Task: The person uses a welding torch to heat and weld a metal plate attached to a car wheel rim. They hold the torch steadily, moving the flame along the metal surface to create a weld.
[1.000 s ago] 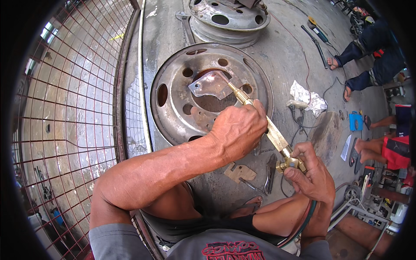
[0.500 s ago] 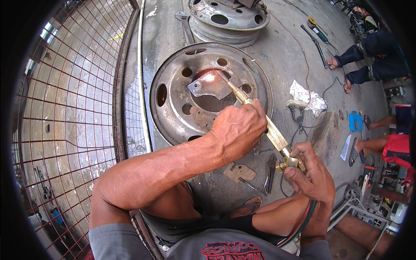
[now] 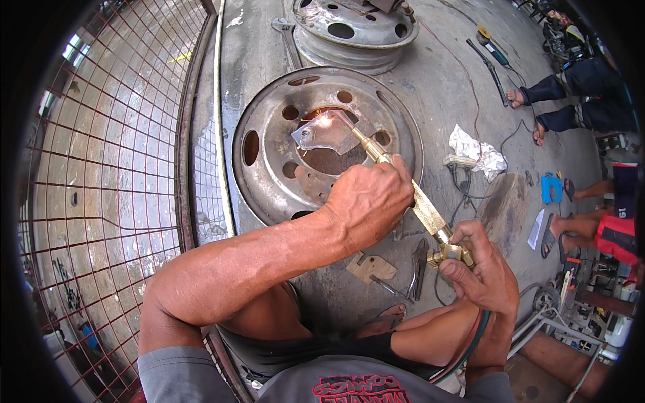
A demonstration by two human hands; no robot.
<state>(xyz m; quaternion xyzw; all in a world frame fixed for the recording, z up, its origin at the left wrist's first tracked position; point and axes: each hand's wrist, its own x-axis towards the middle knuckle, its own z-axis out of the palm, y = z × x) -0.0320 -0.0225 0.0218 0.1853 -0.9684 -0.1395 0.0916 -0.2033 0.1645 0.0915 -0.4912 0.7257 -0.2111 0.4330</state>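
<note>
Left hand (image 3: 371, 201) and right hand (image 3: 485, 272) grip the torch (image 3: 428, 212), tip (image 3: 347, 121) seemingly by the plate's (image 3: 332, 138) edge above the wheel's (image 3: 270, 144) opening.

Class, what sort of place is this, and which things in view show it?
Probably a metal or wheel repair workshop: a brass-coloured torch makes sparks at a metal plate on a wheel rim, a second rim lies beyond, and what looks like an angle grinder rests on the floor.
</note>
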